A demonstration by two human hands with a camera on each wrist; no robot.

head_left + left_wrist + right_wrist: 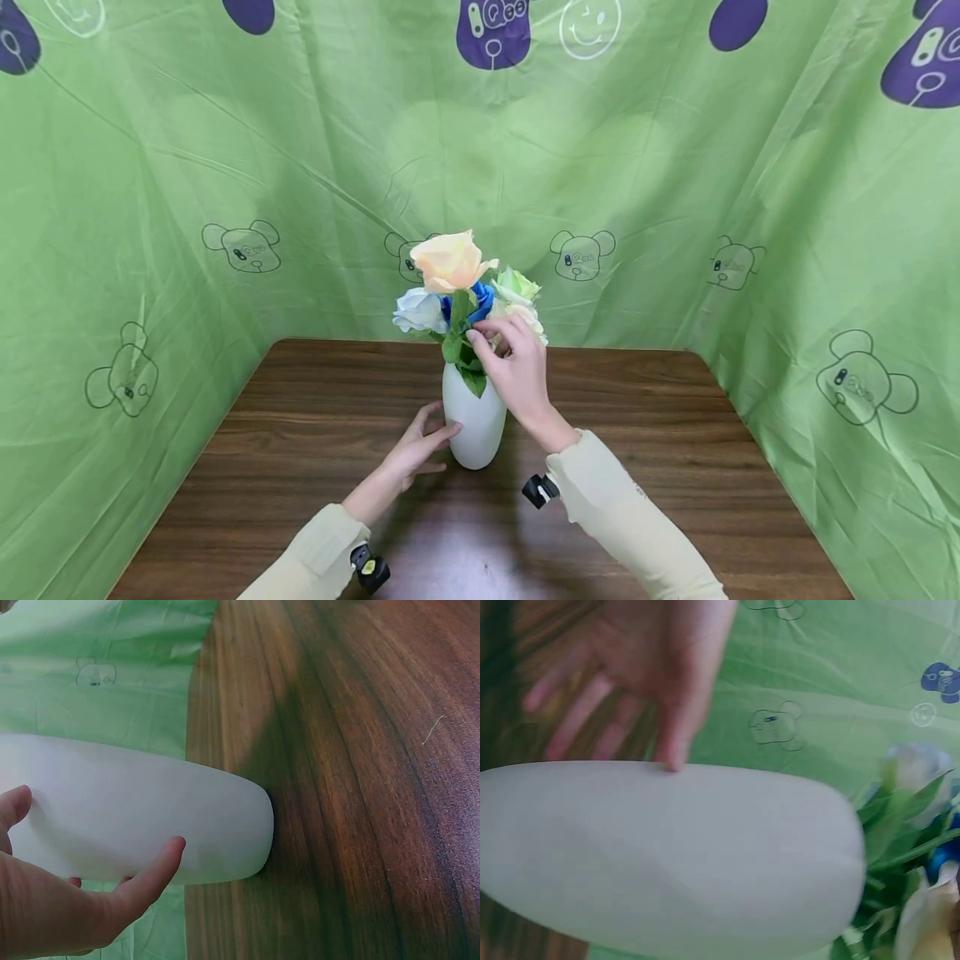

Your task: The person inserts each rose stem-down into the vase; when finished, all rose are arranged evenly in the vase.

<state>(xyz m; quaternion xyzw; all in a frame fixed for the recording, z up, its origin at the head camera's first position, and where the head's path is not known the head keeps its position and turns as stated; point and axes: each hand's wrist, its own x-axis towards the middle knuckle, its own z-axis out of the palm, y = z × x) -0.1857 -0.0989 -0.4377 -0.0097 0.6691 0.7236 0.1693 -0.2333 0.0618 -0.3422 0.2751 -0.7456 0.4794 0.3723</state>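
Note:
A white vase (474, 417) stands upright on the table, with artificial roses in its mouth. The peach rose (452, 262) rises highest; a pale blue rose (420, 310), a deep blue rose (482, 300) and a green-tinged rose (516, 286) cluster below it. My left hand (417, 443) touches the vase's left side with fingers spread, its thumb on the white wall, as the left wrist view also shows. Thumb and forefinger of my right hand (517, 367) pinch among the leaves above the rim, apparently at a flower stem; the exact contact is partly hidden.
The dark wooden table (315, 417) extends around the vase on all sides. Green cloth (337, 167) printed with bear faces hangs behind it and along both sides. Each sleeve carries a small black wrist camera (540, 490).

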